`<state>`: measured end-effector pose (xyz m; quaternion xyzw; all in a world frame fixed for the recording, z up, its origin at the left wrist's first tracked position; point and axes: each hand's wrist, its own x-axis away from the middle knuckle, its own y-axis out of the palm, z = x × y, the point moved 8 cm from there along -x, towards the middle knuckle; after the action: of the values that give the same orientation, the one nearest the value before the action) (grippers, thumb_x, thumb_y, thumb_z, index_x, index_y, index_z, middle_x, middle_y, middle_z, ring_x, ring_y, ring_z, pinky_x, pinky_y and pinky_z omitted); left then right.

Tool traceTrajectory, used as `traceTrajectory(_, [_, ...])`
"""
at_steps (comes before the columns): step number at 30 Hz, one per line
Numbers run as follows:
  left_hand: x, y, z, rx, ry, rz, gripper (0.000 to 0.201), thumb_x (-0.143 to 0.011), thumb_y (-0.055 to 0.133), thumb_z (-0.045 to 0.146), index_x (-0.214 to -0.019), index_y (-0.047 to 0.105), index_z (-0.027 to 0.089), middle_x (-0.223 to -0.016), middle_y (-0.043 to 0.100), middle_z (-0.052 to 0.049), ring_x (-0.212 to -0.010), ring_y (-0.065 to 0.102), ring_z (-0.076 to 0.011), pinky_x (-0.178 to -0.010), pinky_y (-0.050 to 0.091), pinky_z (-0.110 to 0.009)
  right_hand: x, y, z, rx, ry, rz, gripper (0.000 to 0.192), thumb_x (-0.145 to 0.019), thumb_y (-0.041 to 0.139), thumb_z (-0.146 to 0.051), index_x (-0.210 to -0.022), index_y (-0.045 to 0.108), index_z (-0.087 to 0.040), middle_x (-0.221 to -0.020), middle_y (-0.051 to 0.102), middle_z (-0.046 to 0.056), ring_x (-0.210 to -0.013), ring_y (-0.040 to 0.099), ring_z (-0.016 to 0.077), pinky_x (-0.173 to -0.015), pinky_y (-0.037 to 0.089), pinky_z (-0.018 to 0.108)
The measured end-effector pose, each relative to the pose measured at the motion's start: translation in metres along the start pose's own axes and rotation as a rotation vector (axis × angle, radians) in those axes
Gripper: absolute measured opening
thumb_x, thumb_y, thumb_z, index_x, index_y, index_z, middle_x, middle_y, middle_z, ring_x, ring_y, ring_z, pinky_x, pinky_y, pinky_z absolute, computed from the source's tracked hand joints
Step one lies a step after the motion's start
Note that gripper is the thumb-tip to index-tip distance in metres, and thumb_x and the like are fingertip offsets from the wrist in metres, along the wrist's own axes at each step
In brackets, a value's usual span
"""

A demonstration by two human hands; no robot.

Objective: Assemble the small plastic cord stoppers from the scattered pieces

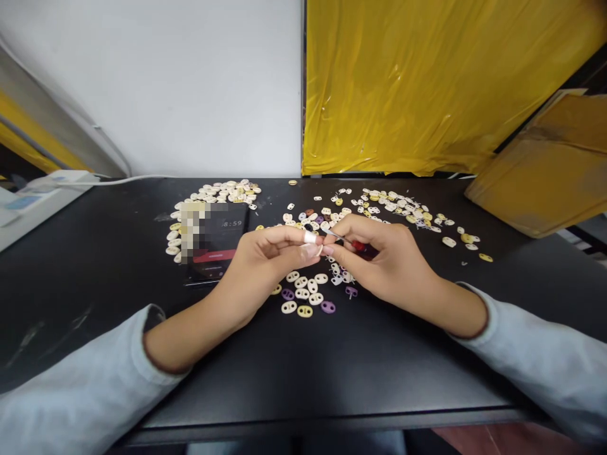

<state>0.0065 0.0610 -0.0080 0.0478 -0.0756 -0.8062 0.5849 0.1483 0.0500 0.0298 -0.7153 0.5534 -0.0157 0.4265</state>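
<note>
Two hands meet over the middle of the table (332, 379). The left hand (260, 259) has its grip closed, pinching one small white piece (319, 250) between thumb and fingertip, above the table; one white band (310, 237) wraps a finger of that hand. The right hand (389, 249) grips one knife (356, 244) with a red handle, its blade pointing toward the left hand. The right thumb tip is right at the white piece; whether it touches cannot be told.

Just below the hands lie at least seven cream ovals (315, 299), each with two holes, along with two yellow ovals (305, 311) and three purple ovals (327, 307). More pale ones, partly hidden, lie by the right hand, too crowded to count. Three larger groups spread behind: a left heap (227, 190), a middle cluster (313, 221) and a right spread (403, 205), each with too many to count surely. One yellow oval sits alone at the back, another at the far right.

One phone (218, 237), partly blurred out, lies beside the left heap. One power strip (47, 196) is at the left edge, one box (545, 164) at the right.
</note>
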Motion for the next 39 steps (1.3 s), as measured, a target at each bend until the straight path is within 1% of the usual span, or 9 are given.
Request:
traceTrajectory(4, [-0.001,-0.002,-0.002,0.046,-0.018,-0.007,0.024,-0.069,0.087,0.017,-0.090,0.075,0.016,-0.091,0.079,-0.004,-0.087,0.074,-0.0162,-0.085,0.059,-0.025,0.001,0.002,0.003,0.025,0.018,-0.037,0.005,-0.092,0.059,-0.024,-0.090,0.061,-0.020,-0.071,0.059,-0.003,-0.060,0.048,0.0103,-0.059,0.037,0.024])
traceTrajectory(7, [-0.002,-0.010,-0.001,0.044,0.004,0.059,0.026,-0.069,0.087,0.018,-0.092,0.075,0.017,-0.091,0.079,-0.004,-0.084,0.074,-0.0149,-0.082,0.060,-0.025,0.002,0.006,0.006,0.021,0.075,-0.084,0.005,-0.092,0.056,-0.023,-0.097,0.056,-0.021,-0.063,0.053,-0.006,-0.055,0.046,0.0104,-0.055,0.034,0.024])
traceTrajectory(11, [-0.003,-0.015,0.003,0.015,0.042,0.121,0.027,-0.071,0.084,0.018,-0.095,0.073,0.017,-0.095,0.078,-0.004,-0.090,0.073,-0.0163,-0.084,0.059,-0.027,0.004,0.012,0.009,-0.011,0.120,-0.152,0.003,-0.093,0.051,-0.020,-0.091,0.050,-0.021,-0.067,0.055,-0.005,-0.056,0.048,0.0103,-0.056,0.035,0.024])
traceTrajectory(17, [-0.003,-0.011,0.006,-0.058,0.068,0.103,0.028,-0.074,0.082,0.016,-0.100,0.071,0.014,-0.092,0.075,-0.004,-0.087,0.070,-0.0130,-0.085,0.057,-0.023,0.004,0.009,0.012,0.109,0.141,-0.155,0.006,-0.091,0.053,-0.020,-0.085,0.051,-0.021,-0.068,0.059,-0.003,-0.058,0.051,0.0123,-0.058,0.035,0.025])
traceTrajectory(23, [-0.004,-0.010,0.004,-0.084,0.080,0.075,0.026,-0.075,0.081,0.017,-0.099,0.069,0.014,-0.087,0.073,-0.002,-0.083,0.070,-0.0127,-0.084,0.059,-0.025,0.004,0.008,0.005,0.294,0.095,-0.161,0.005,-0.092,0.049,-0.022,-0.088,0.051,-0.021,-0.068,0.063,-0.002,-0.058,0.056,0.0138,-0.058,0.031,0.026])
traceTrajectory(27, [-0.003,-0.008,0.006,-0.134,0.104,0.062,0.025,-0.076,0.080,0.016,-0.098,0.067,0.014,-0.088,0.072,-0.001,-0.083,0.069,-0.0120,-0.082,0.058,-0.023,0.004,0.007,0.002,0.371,0.069,-0.171,0.005,-0.091,0.049,-0.022,-0.087,0.052,-0.021,-0.064,0.060,-0.003,-0.052,0.053,0.0127,-0.054,0.026,0.026])
traceTrajectory(30, [-0.003,-0.005,0.004,-0.161,0.088,0.023,0.026,-0.077,0.079,0.016,-0.099,0.066,0.014,-0.086,0.072,-0.002,-0.083,0.070,-0.0128,-0.079,0.058,-0.022,0.005,0.009,0.003,0.339,0.047,-0.216,0.006,-0.090,0.051,-0.022,-0.084,0.052,-0.021,-0.058,0.055,-0.004,-0.049,0.049,0.0122,-0.053,0.025,0.026])
traceTrajectory(33, [-0.002,-0.005,0.006,-0.168,0.100,0.010,0.024,-0.076,0.080,0.016,-0.096,0.067,0.015,-0.086,0.071,-0.002,-0.084,0.069,-0.0138,-0.078,0.058,-0.023,0.006,0.013,0.005,0.253,0.056,-0.221,0.005,-0.090,0.051,-0.020,-0.086,0.053,-0.021,-0.062,0.056,-0.004,-0.052,0.051,0.0124,-0.055,0.028,0.026])
traceTrajectory(39, [0.000,-0.007,0.011,-0.081,0.174,0.076,0.014,-0.074,0.082,0.016,-0.082,0.070,0.015,-0.084,0.069,0.000,-0.081,0.068,-0.0114,-0.080,0.059,-0.023,0.006,0.015,0.002,0.004,0.085,-0.123,0.009,-0.095,0.048,-0.017,-0.086,0.048,-0.021,-0.070,0.058,-0.002,-0.059,0.054,0.0121,-0.060,0.036,0.025])
